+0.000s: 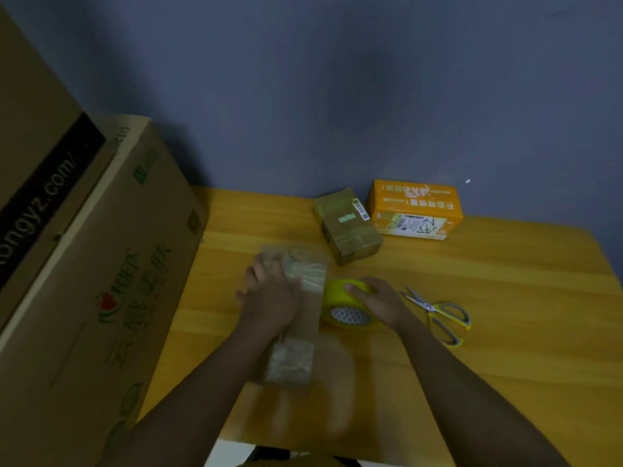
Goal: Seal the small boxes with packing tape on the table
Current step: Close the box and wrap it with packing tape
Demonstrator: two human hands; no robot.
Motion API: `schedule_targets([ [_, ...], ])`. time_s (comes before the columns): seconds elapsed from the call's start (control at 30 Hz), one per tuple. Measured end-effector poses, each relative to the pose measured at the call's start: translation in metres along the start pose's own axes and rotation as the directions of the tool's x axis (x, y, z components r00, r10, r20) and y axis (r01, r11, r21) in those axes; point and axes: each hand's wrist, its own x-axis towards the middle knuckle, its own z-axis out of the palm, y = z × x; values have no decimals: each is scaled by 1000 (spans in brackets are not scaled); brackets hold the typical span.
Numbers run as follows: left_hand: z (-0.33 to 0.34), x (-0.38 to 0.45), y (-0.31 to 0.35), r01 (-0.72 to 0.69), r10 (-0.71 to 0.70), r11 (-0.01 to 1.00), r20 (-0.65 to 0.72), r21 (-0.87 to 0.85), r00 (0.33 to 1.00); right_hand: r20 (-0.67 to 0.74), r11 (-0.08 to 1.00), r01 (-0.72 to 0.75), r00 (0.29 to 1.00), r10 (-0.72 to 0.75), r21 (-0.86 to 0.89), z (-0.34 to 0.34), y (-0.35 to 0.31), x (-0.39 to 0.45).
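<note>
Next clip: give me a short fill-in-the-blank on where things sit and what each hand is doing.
1. The right hand grips the yellow ____.
2. The left hand presses on the long box, which lies to the ____ of the tape roll.
3. The scissors lie on the table, touched by ____ hand.
4. Against the wall stands an ____ box beside a brown box.

Missing words: tape roll; left; neither; orange

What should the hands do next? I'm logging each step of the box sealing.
Probably draw the tape roll toward the near end of the long box. The right hand grips the roll beside it, while the left hand presses the box down.
</note>
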Motion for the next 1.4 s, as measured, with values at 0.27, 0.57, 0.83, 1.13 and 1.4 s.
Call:
schedule_targets([
  [0.27,10,0,13,107,-97,993,184,-46,978,-94,991,90,991,-99,-98,4,-8,-11],
  [0.57,19,31,-32,34,206,784,311,-620,928,34,884,401,914,-405,-242,-48,-65,-38],
  [0.83,24,42,-68,-84,354,650,203,-756,913,222,765,498,867,-446,-409,33,-141,-3],
  [1.13,57,60,-95,-65,287,672,178,-737,941,139,881,295,955,-261,-371,37,-141,3],
  [1.4,42,44,-76,-18,270,713,251,-701,930,-162,717,-183,982,98,-673,-45,-56,-17],
])
